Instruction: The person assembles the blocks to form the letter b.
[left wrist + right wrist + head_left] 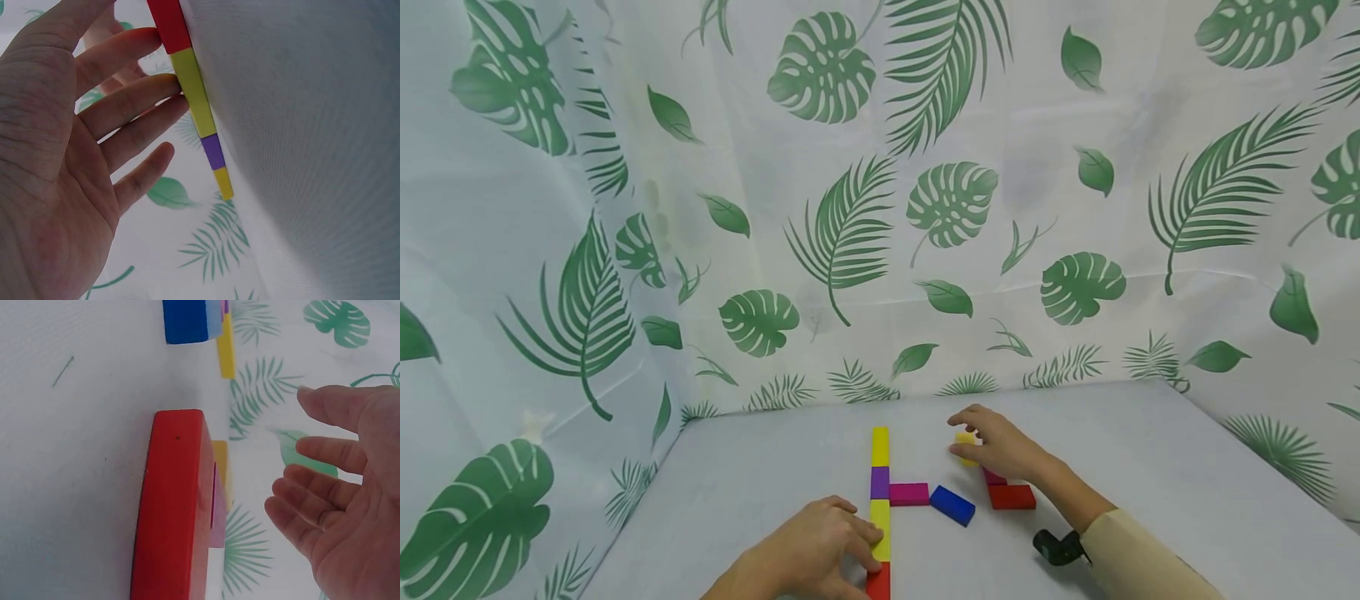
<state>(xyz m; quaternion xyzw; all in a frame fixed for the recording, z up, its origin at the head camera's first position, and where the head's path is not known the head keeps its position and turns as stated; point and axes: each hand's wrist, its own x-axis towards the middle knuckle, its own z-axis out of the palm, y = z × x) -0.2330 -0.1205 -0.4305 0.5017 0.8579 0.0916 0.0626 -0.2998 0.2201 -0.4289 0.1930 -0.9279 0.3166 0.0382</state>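
In the head view, a straight row of blocks runs away from me: a red block [880, 582], a yellow block [882, 515], a purple block [880, 482] and another yellow block [880, 447]. Fingertips of my left hand [816, 546] touch the left side of the red and nearer yellow blocks. My right hand [1006, 446], fingers apart and holding nothing, hovers by a separate yellow block [965, 437] and partly hides it. Beneath this hand a magenta block [995, 477] meets a red block [1013, 497]; the right wrist view shows this red block [170, 506] close up.
A magenta block [909, 494] sticks out rightward from the row at the purple block. Close to its right end lies a slanted blue block [952, 505]. A dark device [1056, 547] sits at the right wrist. Leaf-printed cloth [865, 250] stands behind the pale tabletop [760, 458].
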